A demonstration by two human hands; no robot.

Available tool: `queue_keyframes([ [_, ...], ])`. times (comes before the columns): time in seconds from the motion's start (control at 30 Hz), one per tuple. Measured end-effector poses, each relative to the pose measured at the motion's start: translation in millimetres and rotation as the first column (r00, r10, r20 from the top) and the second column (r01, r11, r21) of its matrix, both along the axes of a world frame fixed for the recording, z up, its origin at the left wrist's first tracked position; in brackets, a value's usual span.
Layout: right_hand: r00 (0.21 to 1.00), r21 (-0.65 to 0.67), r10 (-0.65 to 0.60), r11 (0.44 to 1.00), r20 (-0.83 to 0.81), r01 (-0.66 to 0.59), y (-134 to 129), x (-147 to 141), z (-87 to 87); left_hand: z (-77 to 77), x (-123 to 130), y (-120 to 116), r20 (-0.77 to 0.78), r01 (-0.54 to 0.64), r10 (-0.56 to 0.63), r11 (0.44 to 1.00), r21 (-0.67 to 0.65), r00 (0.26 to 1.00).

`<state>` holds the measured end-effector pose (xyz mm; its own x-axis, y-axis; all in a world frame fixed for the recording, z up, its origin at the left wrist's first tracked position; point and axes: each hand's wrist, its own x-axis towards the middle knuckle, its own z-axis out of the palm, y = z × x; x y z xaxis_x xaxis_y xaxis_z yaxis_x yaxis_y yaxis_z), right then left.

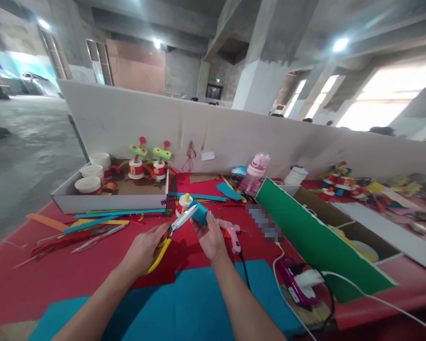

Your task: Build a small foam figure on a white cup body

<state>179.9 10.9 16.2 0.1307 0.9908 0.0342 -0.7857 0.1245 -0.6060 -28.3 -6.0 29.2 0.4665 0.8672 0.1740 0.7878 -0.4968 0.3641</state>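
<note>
In my left hand [147, 248] are scissors [181, 221] with yellow handles, their blades pointing up and right. The blade tips touch or overlap the near end of a blue paper roll [202, 214]. My right hand [211, 237] grips that roll between thumb and fingers. Just behind the blades stands a white and red paper cup [183, 203] with a yellow piece on top. A pink glue gun [234, 234] lies right of my right hand, partly hidden by it. Blue sheets [156, 308] lie under my forearms.
A white tray [110, 204] at the back left holds cups and two paper figures [135, 168]. Paper strips [102, 221] lie before it. To the right are a pink bottle [256, 173], a green-sided box [315, 246] and a purple power strip [300, 284] with cables.
</note>
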Motion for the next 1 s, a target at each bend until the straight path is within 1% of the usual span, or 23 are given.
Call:
queue_keyframes([
  [0.2, 1.000, -0.022, -0.016, 1.000, -0.006, 0.016, 1.3, 1.4, -1.2, 1.8, 1.0, 0.5, -0.046, -0.020, 0.020, 1.000, 0.010, 0.999],
  [0.6, 1.000, -0.015, -0.021, 1.000, -0.005, 0.021, 0.1, 1.1, 0.1, -0.6, -0.4, 0.6, -0.026, -0.009, 0.010, 0.999, 0.032, 1.000],
  [1.0, 1.000, -0.008, -0.021, 1.000, 0.003, 0.021, 1.2, -0.2, -4.8, -3.6, -1.1, 0.4, 0.059, 0.030, -0.032, 0.999, 0.032, 0.998],
])
